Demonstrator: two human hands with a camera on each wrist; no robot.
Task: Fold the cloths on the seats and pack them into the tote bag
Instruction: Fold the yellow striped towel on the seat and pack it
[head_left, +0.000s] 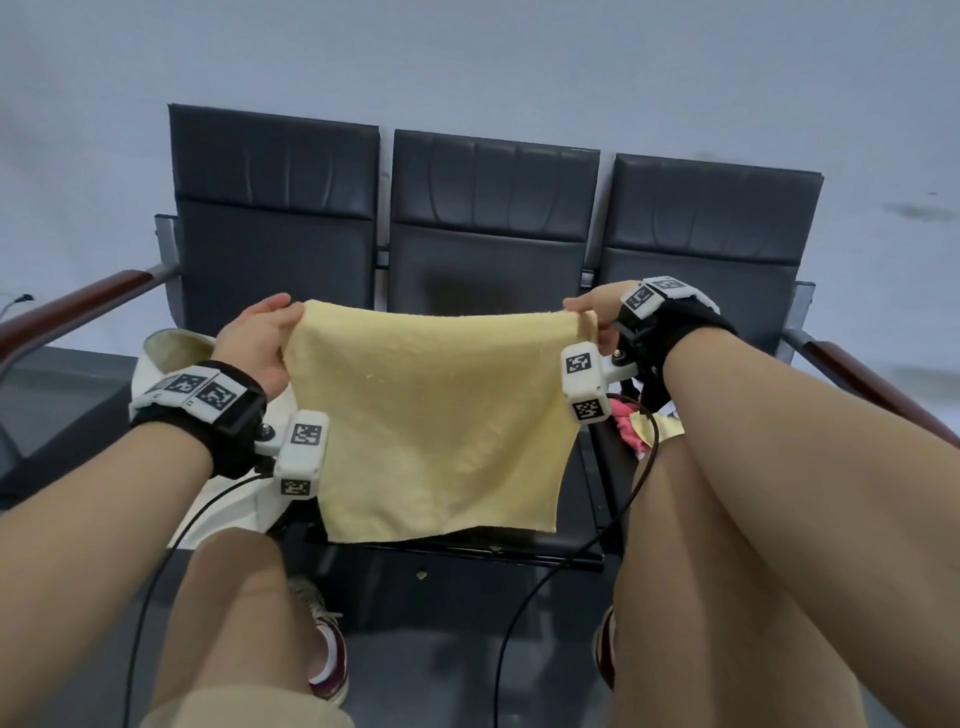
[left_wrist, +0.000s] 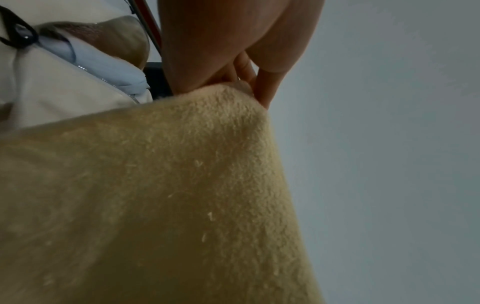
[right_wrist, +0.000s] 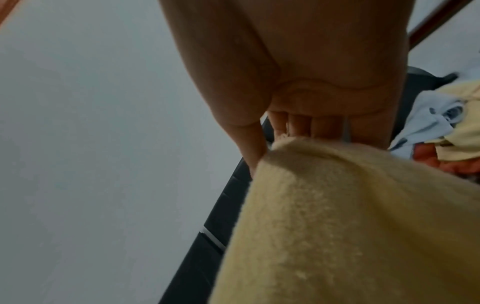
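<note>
Hands hold a pale yellow terry cloth (head_left: 441, 415) spread above the black middle seat (head_left: 488, 270): left hand (head_left: 257, 343) pinches its 10 o'clock corner, right hand (head_left: 597, 312) its 2 o'clock corner.

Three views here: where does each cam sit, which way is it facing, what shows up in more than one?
Head: worn on the head, looks forward and down over the seats; both forearms, legs, left hand, right hand show.
Left wrist: looks along the left hand's fingers toward the tote bag.
Right wrist: looks along the right hand's fingers; cloth pile behind.
Shared: the yellow cloth, in all three.
</note>
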